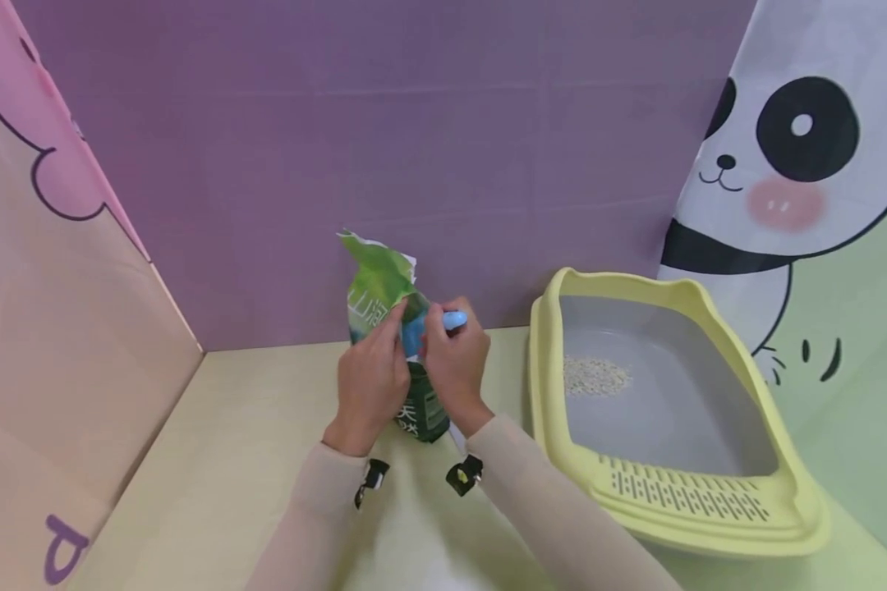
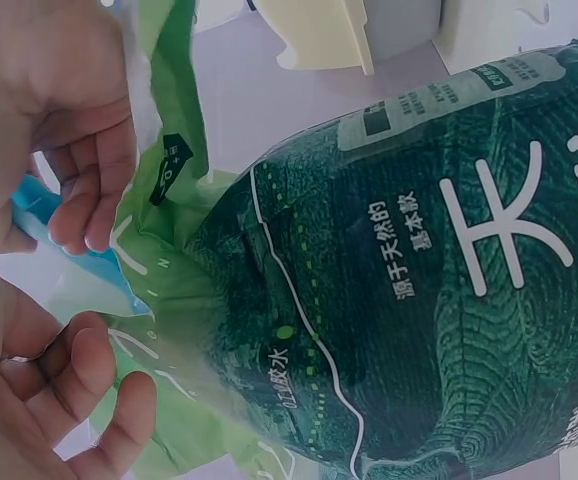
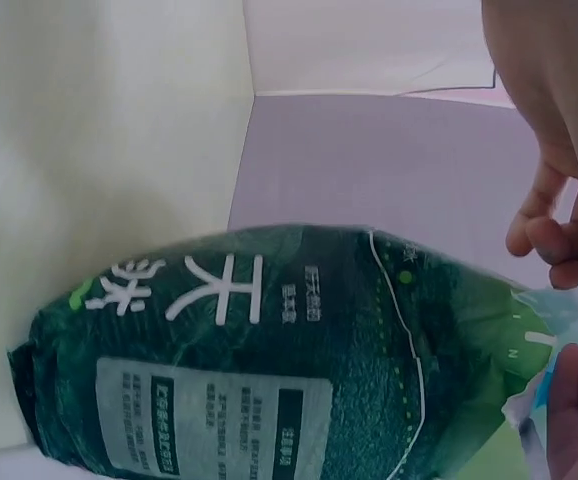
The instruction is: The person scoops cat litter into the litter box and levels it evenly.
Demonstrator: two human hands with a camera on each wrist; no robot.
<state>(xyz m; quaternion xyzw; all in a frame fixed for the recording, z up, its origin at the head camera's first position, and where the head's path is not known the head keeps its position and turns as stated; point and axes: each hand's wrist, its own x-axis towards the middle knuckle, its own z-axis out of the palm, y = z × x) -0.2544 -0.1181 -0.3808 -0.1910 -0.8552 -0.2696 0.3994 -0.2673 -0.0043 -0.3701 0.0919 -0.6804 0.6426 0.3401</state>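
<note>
A green printed bag (image 1: 421, 402) stands on the table near the back wall, its torn top flap (image 1: 377, 271) leaning up and left. My left hand (image 1: 373, 377) pinches the bag's top edge between thumb and curled fingers. In my right hand (image 1: 458, 353) I grip a light blue tool with a rounded handle end (image 1: 454, 320). Its thin blue part (image 2: 109, 265) lies at the bag's mouth in the left wrist view; fingers and plastic hide its full shape. Dark green sides of the bag (image 3: 269, 290) bulge in the right wrist view.
To the right stands a yellow-rimmed litter tray (image 1: 547, 369) with a grey floor and a slotted front ledge. Pale pellets (image 1: 595, 377) lie in its left part. A purple back wall (image 1: 414, 148) and printed side panels enclose the pale table (image 1: 244, 435).
</note>
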